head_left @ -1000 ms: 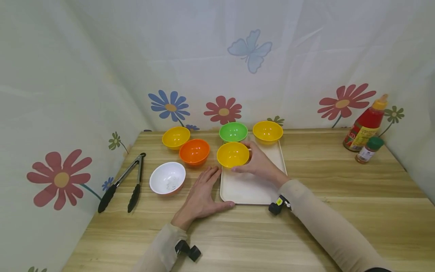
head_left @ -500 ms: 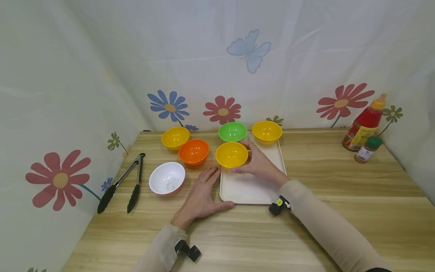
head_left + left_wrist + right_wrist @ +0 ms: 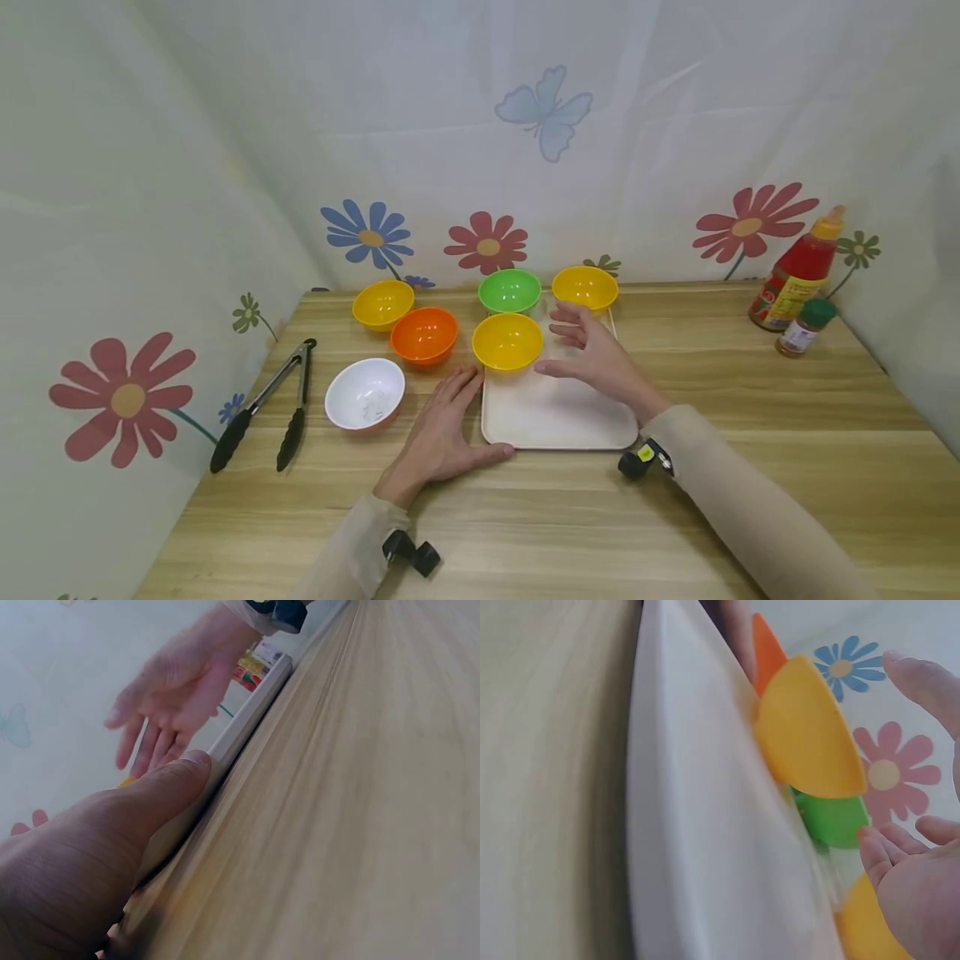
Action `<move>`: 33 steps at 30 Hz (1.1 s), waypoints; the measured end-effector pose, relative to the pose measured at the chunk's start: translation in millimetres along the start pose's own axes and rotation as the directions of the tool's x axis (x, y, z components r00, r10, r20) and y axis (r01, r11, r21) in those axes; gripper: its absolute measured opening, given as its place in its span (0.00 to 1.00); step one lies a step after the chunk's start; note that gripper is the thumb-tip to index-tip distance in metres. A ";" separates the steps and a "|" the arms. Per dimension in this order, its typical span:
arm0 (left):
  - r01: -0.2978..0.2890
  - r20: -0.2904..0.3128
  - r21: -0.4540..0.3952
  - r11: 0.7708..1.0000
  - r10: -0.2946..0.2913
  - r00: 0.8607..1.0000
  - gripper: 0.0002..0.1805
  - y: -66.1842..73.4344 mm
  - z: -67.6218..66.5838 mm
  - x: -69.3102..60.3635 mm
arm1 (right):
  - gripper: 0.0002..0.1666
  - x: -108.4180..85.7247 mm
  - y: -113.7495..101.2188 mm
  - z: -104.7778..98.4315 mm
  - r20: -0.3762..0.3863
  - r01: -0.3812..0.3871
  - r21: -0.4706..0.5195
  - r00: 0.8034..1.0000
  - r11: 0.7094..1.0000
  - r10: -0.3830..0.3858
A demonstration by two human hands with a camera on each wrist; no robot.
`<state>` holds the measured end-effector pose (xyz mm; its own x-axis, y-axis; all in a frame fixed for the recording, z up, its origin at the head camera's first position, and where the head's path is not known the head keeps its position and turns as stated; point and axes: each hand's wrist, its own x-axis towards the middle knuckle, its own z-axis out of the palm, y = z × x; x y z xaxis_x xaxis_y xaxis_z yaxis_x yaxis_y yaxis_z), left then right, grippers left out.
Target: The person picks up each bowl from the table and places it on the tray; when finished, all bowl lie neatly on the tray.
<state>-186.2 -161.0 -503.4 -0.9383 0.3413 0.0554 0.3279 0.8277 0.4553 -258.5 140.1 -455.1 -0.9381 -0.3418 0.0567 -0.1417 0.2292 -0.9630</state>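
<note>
A yellow bowl [image 3: 507, 342] sits at the left side of a cream tray [image 3: 558, 417]. My right hand [image 3: 600, 358] hovers just right of that bowl, apart from it, fingers spread and holding nothing. In the right wrist view the same yellow bowl [image 3: 806, 731] stands clear of the fingers [image 3: 900, 851]. My left hand [image 3: 442, 433] lies at the tray's near left corner, its fingers along the left edge and its thumb at the front edge. Behind the yellow bowl are a green bowl [image 3: 510, 292] and another yellow bowl [image 3: 585, 287] at the tray's far end.
Left of the tray stand an orange bowl [image 3: 424, 335], a third yellow bowl [image 3: 383, 305] and a white-lined bowl [image 3: 365, 393]. Black-tipped tongs [image 3: 262, 404] lie farther left. A red sauce bottle [image 3: 797, 271] and a green-capped spice jar [image 3: 806, 327] stand at the far right.
My right hand has let go of the yellow bowl and drawn back to the right, its fingers opening. The bowl stays on the tray. My left hand keeps its place.
</note>
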 end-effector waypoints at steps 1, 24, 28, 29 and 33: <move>0.004 -0.001 0.000 1.000 -0.004 1.000 0.71 0.3 0.0 -0.2 | 0.66 -3.6 -1.0 -2.9 -0.010 -0.002 0.000 1.000 1.000 0.001; 0.004 -0.212 -0.057 0.998 -0.016 0.977 0.66 13.4 -64.8 -15.3 | 0.63 -91.9 20.4 -51.3 -0.106 0.016 -0.124 0.994 0.992 -0.029; 0.006 -0.308 -0.079 0.997 -0.030 0.951 0.65 3.2 -90.6 -25.2 | 0.66 -103.2 24.7 -54.2 -0.081 -0.009 -0.172 0.997 0.985 -0.005; 0.014 -0.331 -0.088 0.996 -0.042 0.943 0.65 -1.5 -96.7 -28.1 | 0.66 -105.6 25.8 -54.9 -0.074 -0.012 -0.187 0.997 0.982 -0.002; 0.104 -0.392 -0.135 0.985 -0.150 0.908 0.66 -21.9 -117.2 -42.9 | 0.67 -114.6 28.4 -57.5 -0.044 -0.017 -0.234 0.999 0.972 0.007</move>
<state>-166.0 -246.0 -411.6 -0.9436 0.0111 0.3309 0.2108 0.7910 0.5744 -173.2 238.3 -473.7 -0.9521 -0.2997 0.0615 -0.1956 0.4419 -0.8755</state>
